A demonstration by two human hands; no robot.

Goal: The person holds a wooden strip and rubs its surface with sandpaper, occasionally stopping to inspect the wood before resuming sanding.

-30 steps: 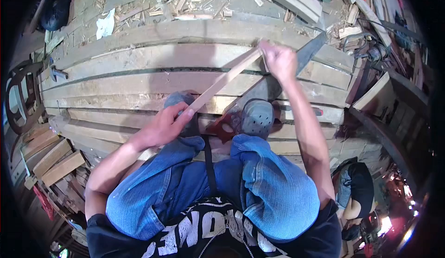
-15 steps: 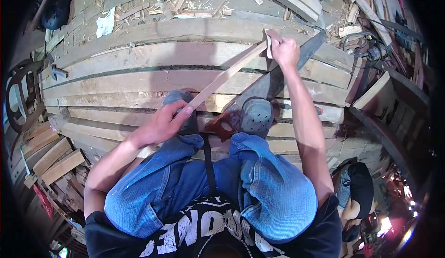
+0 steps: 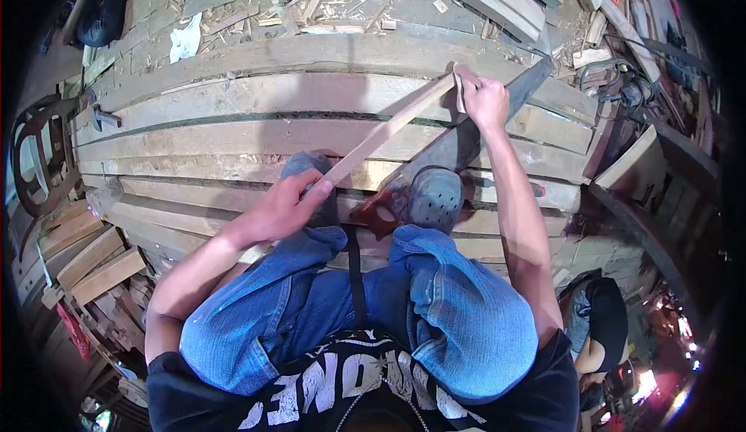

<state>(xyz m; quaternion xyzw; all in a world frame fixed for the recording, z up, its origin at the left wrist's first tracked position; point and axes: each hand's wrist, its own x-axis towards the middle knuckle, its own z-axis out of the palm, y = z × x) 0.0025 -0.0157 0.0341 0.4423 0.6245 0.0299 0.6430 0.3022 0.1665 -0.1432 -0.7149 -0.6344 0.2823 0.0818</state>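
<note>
My left hand (image 3: 291,205) is closed on the near end of a long, thin wooden strip (image 3: 381,134), its thumb along the top. The strip slants up and to the right, away from my body. At its far end my right hand (image 3: 486,107) grips a folded brown sheet that looks like sandpaper (image 3: 465,81), pressed against the wood. Beneath my right forearm lies a handsaw, its dark blade (image 3: 517,90) pointing to the upper right. My shoe (image 3: 435,197) rests beside its reddish wooden handle (image 3: 381,218).
Thick planks (image 3: 202,137) form the surface under my feet. A hammer (image 3: 105,118) lies at the left, and a tool with a red end (image 3: 538,190) at the right. Offcuts (image 3: 113,275) are stacked lower left. Another person (image 3: 602,319) is at the lower right.
My right hand, with the folded sheet, has shifted slightly toward me along the strip's far end. My left hand keeps its hold; the whole view has shifted a little.
</note>
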